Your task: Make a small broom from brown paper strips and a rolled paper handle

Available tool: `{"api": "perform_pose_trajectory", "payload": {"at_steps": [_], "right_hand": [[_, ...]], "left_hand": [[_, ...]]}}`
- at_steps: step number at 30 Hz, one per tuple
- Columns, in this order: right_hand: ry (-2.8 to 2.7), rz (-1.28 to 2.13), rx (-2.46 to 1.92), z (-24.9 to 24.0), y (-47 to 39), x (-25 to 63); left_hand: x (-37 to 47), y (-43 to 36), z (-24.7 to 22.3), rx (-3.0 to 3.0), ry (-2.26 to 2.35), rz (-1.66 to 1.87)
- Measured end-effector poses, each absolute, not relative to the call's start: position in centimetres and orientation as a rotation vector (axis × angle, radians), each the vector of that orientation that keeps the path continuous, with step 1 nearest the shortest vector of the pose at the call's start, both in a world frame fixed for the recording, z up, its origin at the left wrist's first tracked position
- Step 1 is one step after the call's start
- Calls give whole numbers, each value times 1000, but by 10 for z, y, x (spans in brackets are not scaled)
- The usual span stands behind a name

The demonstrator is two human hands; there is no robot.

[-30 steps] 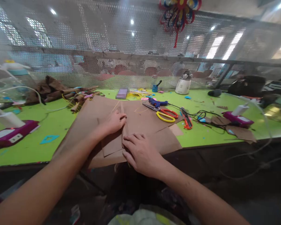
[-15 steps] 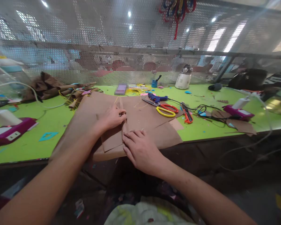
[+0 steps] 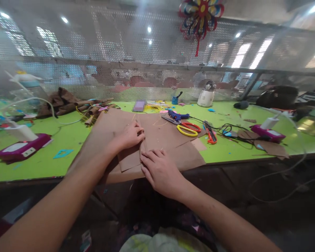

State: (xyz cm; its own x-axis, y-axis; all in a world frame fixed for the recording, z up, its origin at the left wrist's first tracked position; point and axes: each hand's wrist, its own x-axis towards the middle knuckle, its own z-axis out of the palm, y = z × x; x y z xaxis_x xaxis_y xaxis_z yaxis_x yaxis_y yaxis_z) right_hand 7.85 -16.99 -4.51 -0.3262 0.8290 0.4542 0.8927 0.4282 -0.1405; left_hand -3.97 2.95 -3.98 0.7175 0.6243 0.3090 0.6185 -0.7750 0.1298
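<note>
A smaller piece of brown kraft paper point(image 3: 130, 161) lies on a large brown paper sheet point(image 3: 107, 122), with a narrow folded strip along its right side. Toward the strip's far end, my left hand point(image 3: 131, 136) is closed, its curled fingers pinching the fold. My right hand point(image 3: 164, 173) grips the near end, with fingers bent over the strip and the thumb close to the paper's front edge. The paper just under both sets of fingertips is hidden.
Scissors point(image 3: 187, 129), a blue glue gun point(image 3: 177, 116) and a red utility knife point(image 3: 210, 133) lie to the right. Purple power strips point(image 3: 23, 148) with cables sit on the green table point(image 3: 94, 140). A white bottle point(image 3: 206, 96) stands near the mesh partition point(image 3: 107, 82).
The camera view has tilted up a little, so the table sits slightly lower and further right. Both hands keep nearly the same hold on the paper fold.
</note>
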Motion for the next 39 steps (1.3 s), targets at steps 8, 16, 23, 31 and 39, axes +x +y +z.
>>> {"api": "perform_pose_trajectory", "payload": {"at_steps": [8,16,23,31,39], "right_hand": [[-2222,-149,-1451,-48,-172,76],[-2205,-111,-1445,-50,-171,76],[-2196,-64,-1473,-53,-170,75],[-2205,-62,-1453,-53,-168,77],[-2205,-45,-1444,-47,-171,77]], "left_hand": [[-46,28,-30,2732,979,466],[-52,23,-26,2750,945,431],[-57,6,-26,2879,916,385],[-57,-17,-19,2967,984,309],[-60,-16,-23,2957,976,401]]}}
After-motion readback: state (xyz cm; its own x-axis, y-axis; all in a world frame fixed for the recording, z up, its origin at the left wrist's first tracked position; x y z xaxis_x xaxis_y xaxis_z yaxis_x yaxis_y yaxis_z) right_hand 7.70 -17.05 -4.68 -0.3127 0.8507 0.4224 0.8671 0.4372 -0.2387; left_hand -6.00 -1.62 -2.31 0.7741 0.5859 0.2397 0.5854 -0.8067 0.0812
